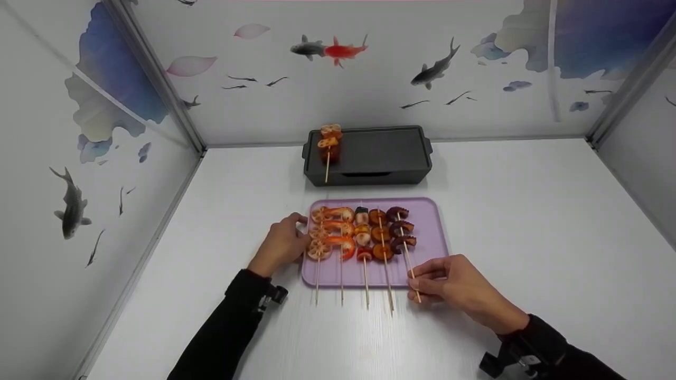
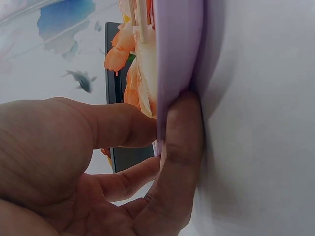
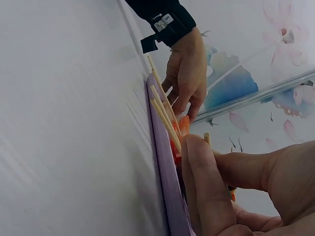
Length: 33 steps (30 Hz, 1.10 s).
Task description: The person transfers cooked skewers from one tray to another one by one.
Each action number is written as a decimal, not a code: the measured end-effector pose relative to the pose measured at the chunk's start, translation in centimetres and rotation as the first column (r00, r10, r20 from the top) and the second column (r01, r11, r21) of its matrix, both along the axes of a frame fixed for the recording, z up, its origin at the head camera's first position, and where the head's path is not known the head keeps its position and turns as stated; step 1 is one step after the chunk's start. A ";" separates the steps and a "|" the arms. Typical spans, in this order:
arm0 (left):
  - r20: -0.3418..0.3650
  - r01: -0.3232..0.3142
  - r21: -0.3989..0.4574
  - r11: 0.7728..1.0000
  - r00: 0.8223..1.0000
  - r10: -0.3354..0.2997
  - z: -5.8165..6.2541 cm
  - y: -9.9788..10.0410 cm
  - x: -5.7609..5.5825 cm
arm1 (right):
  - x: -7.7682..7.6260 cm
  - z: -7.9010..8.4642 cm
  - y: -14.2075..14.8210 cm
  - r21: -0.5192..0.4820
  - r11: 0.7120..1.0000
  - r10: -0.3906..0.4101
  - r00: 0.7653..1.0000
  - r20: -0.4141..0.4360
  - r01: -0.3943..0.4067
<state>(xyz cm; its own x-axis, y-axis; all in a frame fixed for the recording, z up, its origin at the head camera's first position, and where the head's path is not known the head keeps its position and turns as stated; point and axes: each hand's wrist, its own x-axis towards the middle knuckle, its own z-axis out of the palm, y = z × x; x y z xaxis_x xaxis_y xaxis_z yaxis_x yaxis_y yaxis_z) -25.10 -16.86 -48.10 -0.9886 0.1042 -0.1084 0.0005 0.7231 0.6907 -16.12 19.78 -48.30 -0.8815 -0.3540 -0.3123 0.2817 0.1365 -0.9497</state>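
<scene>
My left hand [image 1: 282, 241] grips the left edge of a purple tray [image 1: 432, 227]. In the left wrist view, the thumb meets the rim and a finger lies under the tray's edge [image 2: 179, 44]. My right hand [image 1: 455, 285] pinches the lower stick of the rightmost skewer, an octopus skewer [image 1: 403, 230], which still lies over the tray. To its left are a skewer of round orange-brown slices [image 1: 381, 233], a mixed skewer [image 1: 363, 235], a shrimp skewer [image 1: 340, 228] and a lotus root skewer [image 1: 319, 249]. Their stick ends stick out past the tray's near edge.
Behind the tray stands a dark grey grill [image 1: 380, 150]. One loaded skewer [image 1: 329, 145] lies across its left side, with its stick toward me. White panels with painted fish enclose the white table [image 1: 528, 211] at the back and sides.
</scene>
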 end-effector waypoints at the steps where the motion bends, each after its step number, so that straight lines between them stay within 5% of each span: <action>1: -0.006 0.001 -0.004 1.000 1.000 -0.001 0.0 0.0 0.0 | 0.0 0.0 0.0 0.005 1.000 0.006 1.000 0.000 -0.006; 20: 0.004 -0.004 -0.018 1.000 1.000 0.004 0.0 0.1 -0.1 | 0.2 0.3 0.3 0.112 0.991 0.075 0.996 -0.054 -0.069; 33: 0.029 -0.012 -0.015 1.000 0.999 0.013 0.1 0.1 -0.2 | -0.8 0.9 0.9 0.147 0.989 0.043 0.986 -0.158 -0.020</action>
